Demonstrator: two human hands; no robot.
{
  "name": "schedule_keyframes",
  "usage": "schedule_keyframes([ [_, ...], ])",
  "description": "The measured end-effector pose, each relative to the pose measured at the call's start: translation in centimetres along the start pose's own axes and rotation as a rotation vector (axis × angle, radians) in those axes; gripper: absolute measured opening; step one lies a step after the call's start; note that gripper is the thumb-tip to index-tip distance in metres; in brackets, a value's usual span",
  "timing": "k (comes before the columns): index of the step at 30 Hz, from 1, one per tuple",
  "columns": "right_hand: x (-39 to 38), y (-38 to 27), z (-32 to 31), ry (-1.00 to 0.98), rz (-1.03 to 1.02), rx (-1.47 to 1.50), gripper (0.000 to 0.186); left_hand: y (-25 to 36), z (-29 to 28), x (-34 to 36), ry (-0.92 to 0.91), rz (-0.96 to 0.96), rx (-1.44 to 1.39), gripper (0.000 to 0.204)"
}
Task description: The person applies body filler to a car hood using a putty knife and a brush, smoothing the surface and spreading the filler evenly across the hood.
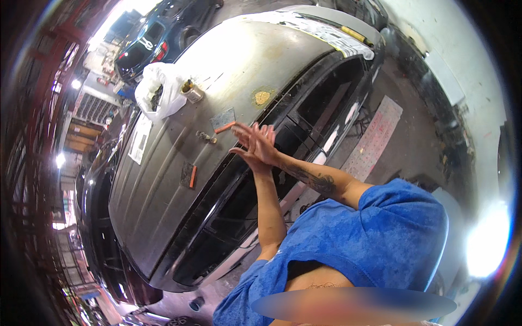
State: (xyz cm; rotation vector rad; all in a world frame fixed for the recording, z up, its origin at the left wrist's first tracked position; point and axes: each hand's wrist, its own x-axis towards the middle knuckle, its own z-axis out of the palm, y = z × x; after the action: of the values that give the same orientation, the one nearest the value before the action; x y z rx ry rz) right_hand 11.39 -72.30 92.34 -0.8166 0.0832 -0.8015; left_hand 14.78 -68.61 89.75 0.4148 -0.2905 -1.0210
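My left hand [249, 158] and my right hand [260, 142] are pressed together palm to palm above the near edge of a grey car roof [163, 179]. Their fingers are stretched out, and I see nothing held between them. Just beyond the fingertips lies a flat grey sheet [222, 116] with an orange strip [224, 128] along its near edge. Another dark flat piece with an orange strip [192, 176] rests nearer on the roof. Between them sits a small crumpled lump [206, 137]. A yellowish patch [262, 98] marks the roof to the right.
Farther back on the roof stand an open can [192, 92] and a white plastic bag [173, 81]. Printed paper [140, 142] lies at left; more paper [326, 31] covers the far right end. A spotted plank [375, 136] is right of the car. A blue vehicle [163, 35] is behind.
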Motion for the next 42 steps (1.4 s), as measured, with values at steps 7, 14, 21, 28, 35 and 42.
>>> schedule_keyframes([
  [7, -1.5, 0.9, -2.5, -0.073, -0.038, -0.433, 0.085, -1.6, 1.1, -2.9, 0.131, -0.222, -0.047, 0.124],
  [14, 2.5, 0.5, -2.4, -0.119, -0.149, -0.698, 0.081, -1.6, 1.7, -3.8, 0.203, -0.268, 0.142, 0.128],
  [21, 1.4, -0.5, -3.2, -0.079, -0.246, -0.878, 0.088, -0.2, 0.5, -1.2, 0.227, -0.235, 0.141, 0.112],
  [28, 0.7, 0.9, -4.4, 0.081, -0.184, -0.770, 0.093, -2.6, -1.1, -2.4, 0.200, -0.322, 0.168, 0.114],
  [35, 0.5, 2.6, -4.2, -0.037, -0.285, -0.574, 0.090, -1.1, -1.1, -0.7, 0.220, -0.315, 0.021, 0.102],
  [42, 1.2, -0.2, -3.4, 0.175, 0.085, -0.772, 0.089, -0.3, 3.8, -0.2, -0.038, 0.129, 0.537, 0.105],
])
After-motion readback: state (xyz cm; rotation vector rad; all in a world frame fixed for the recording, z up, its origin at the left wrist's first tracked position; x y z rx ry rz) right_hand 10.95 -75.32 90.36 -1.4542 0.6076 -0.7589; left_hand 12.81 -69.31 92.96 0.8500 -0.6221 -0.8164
